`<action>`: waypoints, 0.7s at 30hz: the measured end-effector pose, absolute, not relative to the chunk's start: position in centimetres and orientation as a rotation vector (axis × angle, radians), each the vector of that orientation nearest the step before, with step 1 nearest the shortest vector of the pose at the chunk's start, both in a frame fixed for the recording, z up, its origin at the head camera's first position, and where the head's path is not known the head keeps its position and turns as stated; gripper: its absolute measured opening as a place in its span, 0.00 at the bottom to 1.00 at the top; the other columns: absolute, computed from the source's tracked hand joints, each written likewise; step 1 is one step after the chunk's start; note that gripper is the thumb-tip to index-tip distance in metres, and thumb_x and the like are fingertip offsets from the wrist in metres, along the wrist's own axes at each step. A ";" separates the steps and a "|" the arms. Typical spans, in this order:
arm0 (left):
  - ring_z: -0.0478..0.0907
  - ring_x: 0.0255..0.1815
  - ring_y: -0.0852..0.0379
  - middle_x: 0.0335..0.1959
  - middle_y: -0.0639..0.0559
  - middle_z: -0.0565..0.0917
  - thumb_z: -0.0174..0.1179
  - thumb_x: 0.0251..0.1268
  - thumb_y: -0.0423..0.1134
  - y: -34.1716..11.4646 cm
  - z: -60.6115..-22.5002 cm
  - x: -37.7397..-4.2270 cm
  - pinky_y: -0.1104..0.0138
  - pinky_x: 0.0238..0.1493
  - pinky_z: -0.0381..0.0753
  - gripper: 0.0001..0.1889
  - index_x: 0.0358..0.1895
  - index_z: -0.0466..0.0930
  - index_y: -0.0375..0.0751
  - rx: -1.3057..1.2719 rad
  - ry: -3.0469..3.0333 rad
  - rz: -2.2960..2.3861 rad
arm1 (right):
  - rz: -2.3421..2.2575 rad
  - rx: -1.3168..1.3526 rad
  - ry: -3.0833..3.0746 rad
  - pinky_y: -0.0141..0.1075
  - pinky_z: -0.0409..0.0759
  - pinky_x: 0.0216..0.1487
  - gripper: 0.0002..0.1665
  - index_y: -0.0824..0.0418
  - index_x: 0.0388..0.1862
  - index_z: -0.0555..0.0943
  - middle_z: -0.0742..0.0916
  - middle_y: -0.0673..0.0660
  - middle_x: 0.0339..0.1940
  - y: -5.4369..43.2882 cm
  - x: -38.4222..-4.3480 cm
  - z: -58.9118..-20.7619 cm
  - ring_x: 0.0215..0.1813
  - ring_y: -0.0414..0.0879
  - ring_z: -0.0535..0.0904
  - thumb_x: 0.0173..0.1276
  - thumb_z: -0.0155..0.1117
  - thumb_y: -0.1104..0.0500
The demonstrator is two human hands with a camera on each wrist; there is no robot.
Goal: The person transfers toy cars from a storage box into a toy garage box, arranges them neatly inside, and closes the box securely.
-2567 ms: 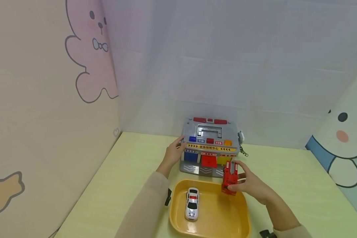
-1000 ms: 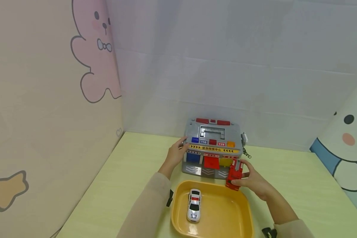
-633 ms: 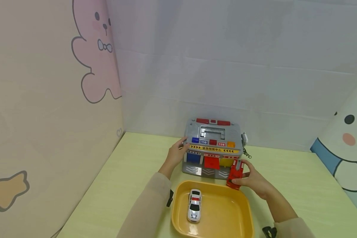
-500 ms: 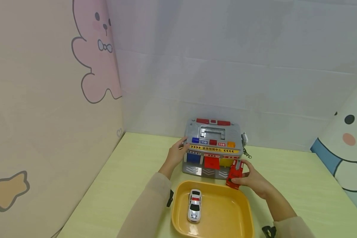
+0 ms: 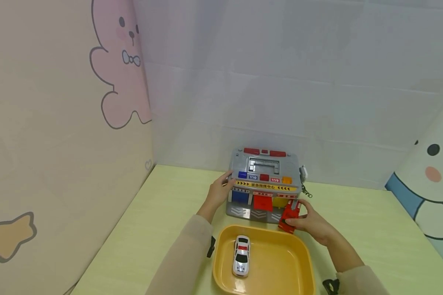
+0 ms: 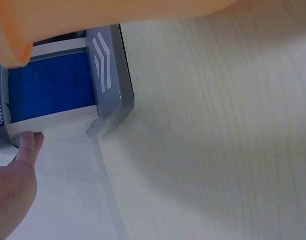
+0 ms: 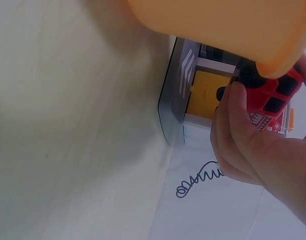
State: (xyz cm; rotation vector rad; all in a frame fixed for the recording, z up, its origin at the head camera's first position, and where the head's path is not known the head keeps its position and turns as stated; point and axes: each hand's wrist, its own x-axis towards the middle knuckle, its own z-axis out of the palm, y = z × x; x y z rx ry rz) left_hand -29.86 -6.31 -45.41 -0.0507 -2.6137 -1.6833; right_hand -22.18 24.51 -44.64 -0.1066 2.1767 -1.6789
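Note:
A grey toy garage stands at the back of the table, with blue, red and yellow doors along its front. My left hand rests against its left side, thumb near the roof's front edge; in the left wrist view, straight fingers touch the side wall beside the blue door. My right hand grips a red toy fire truck between thumb and fingers. The truck is tilted in front of the yellow door, its ladder end toward the garage. Part of it is hidden by the tray in the right wrist view.
A yellow tray sits right in front of the garage, with a white toy police car in its left half. A small white part with a coiled cord hangs at the garage's right side. Walls border the table.
The red fire truck has moved from over the tray's back right corner toward the garage's right front, and its near end has just swung slightly left. My left hand keeps its place.

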 end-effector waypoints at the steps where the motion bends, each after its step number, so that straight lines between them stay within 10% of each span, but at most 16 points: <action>1: 0.71 0.64 0.43 0.64 0.40 0.74 0.53 0.74 0.51 -6.3 -45.4 -29.9 0.50 0.58 0.75 0.25 0.72 0.66 0.56 -0.050 -2.615 -1.683 | -1.680 -0.108 2.176 0.46 0.80 0.54 0.56 0.68 0.75 0.37 0.77 0.70 0.50 24.4 -22.3 -44.8 0.46 0.52 0.80 0.66 0.68 0.60; 21: 0.71 0.64 0.43 0.64 0.39 0.74 0.52 0.74 0.52 -6.3 -45.3 -29.8 0.49 0.58 0.75 0.26 0.72 0.66 0.56 -0.051 -2.617 -1.682 | -1.605 -0.085 2.237 0.45 0.79 0.53 0.57 0.68 0.75 0.39 0.79 0.68 0.47 22.9 -22.4 -45.9 0.45 0.52 0.78 0.63 0.71 0.60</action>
